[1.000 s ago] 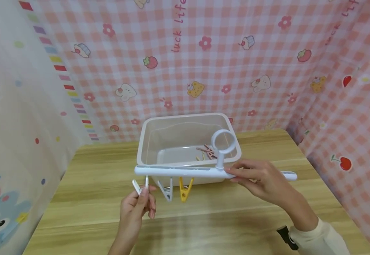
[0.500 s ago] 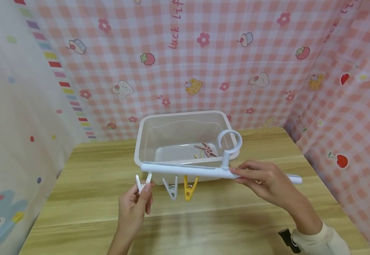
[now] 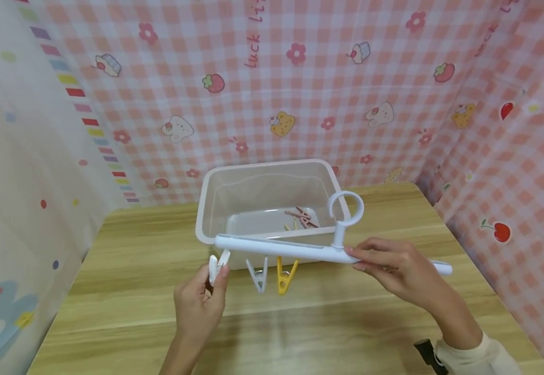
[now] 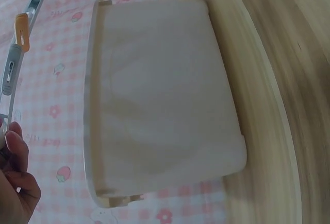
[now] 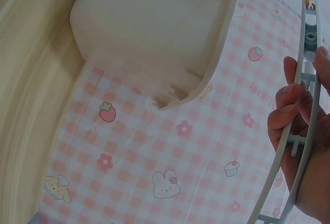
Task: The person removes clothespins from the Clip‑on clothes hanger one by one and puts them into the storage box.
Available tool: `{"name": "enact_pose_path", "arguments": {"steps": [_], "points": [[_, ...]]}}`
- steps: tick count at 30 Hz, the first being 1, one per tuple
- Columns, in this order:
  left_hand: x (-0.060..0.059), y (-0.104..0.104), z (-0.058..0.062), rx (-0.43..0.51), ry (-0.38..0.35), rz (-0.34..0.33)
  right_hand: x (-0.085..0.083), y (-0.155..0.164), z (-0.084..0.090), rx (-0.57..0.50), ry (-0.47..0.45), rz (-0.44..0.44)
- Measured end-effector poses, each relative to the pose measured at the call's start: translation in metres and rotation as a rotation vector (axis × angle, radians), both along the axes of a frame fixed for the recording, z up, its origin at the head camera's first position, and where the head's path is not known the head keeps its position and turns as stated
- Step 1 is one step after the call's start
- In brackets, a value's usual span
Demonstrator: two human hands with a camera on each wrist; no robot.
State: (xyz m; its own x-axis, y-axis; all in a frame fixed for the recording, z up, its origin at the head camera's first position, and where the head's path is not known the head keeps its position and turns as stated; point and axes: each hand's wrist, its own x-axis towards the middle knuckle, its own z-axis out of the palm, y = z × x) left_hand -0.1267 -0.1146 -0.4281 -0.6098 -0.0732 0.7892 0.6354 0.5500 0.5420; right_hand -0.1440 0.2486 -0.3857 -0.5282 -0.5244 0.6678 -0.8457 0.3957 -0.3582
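Above table (image 3: 126,291), in front of bin (image 3: 215,179): white rack (image 3: 295,251), held level. Right hand (image 3: 396,268) curled round rack bar just right of ring stem; left hand (image 3: 201,302) pinching white peg (image 3: 213,264) at rack's left end, jaws of peg up against bar.

Handling, judged: rack light, rigid plastic, long enough to tip when held off-centre; best grip on bar beside ring (image 3: 345,208), as shown. Pegs small, light, spring-loaded; best taken by tail ends, squeezed to open, smooth enough to slip from fingertips.

Count: one rack; three pegs on or at bar, namely white one in left hand, grey-white peg (image 3: 257,275) and yellow peg (image 3: 286,274), both hanging clear of table. Loose pegs (image 3: 300,219) on bin floor, pink and yellow, a few, exact number not legible. One bin, translucent, standing near back curtain (image 3: 300,94). Wrist views add rack edge and bin underside only.
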Motion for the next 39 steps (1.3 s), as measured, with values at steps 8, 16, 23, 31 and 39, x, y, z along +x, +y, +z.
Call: {"name": "enact_pose_path", "arguments": {"steps": [8, 16, 23, 31, 39], "points": [[-0.004, -0.004, -0.002, -0.106, 0.110, 0.097, 0.001, 0.001, 0.000, 0.012, -0.001, -0.026], [-0.004, 0.006, 0.003, 0.005, -0.059, -0.062, 0.009, 0.009, -0.003, -0.003, 0.008, -0.075], [0.000, 0.012, 0.015, 0.279, -0.477, -0.382, 0.012, 0.015, -0.012, -0.098, 0.066, -0.043], [0.000, 0.007, 0.023, 0.444, -0.716, -0.723, 0.014, 0.017, -0.012, -0.119, 0.091, -0.065], [-0.001, 0.006, 0.027, 0.547, -0.831, -0.847, 0.014, 0.019, -0.013, -0.125, 0.087, -0.060]]}}
